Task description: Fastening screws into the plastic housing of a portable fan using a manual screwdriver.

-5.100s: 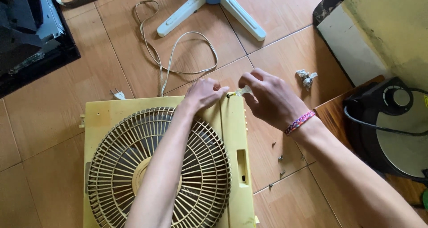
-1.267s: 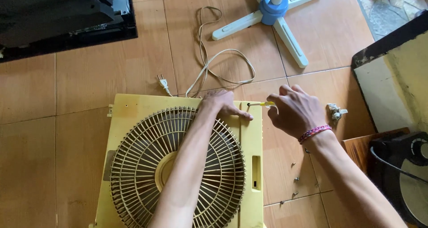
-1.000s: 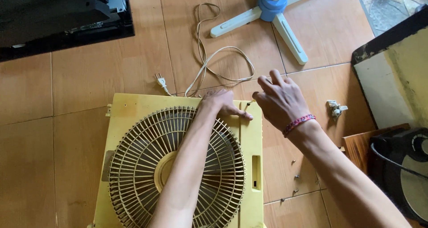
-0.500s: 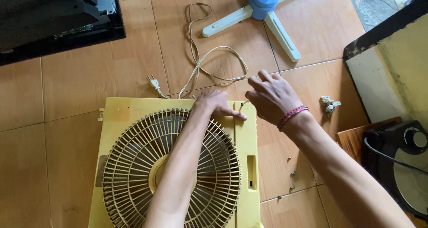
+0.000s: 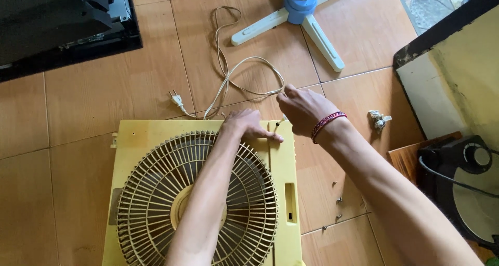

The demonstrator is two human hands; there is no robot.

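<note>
Where the yellow box fan point(image 5: 202, 193) lies flat on the tiled floor point(image 5: 78, 115) with its round grille point(image 5: 156, 203) facing up, both of the person's forearms reach over it toward its far edge. The left hand point(image 5: 247, 126) rests palm down on the fan's upper right corner, at the rim of the grille; its fingers point(image 5: 267, 136) lie loosely extended and flat on the yellow housing, closed around nothing. The right hand point(image 5: 304, 107), with a red braided band point(image 5: 326, 124) at the wrist, is held just beyond that corner. Its fingers are curled in and pinched around the top of a slim screwdriver point(image 5: 279, 123), whose shaft slants down to the housing right beside the left fingertips. The exact spot where the tip meets the housing is too small to make out. A white power cord point(image 5: 239, 76) runs from the fan's far edge in loops across the floor and ends in a plug point(image 5: 175, 98) near the fan's top edge. A blue-and-white fan stand point(image 5: 299, 11) lies farther off. A few small screws point(image 5: 338, 199) are scattered on the tiles to the right of the fan, and a small metal part point(image 5: 378, 119) lies near the right wrist.
</note>
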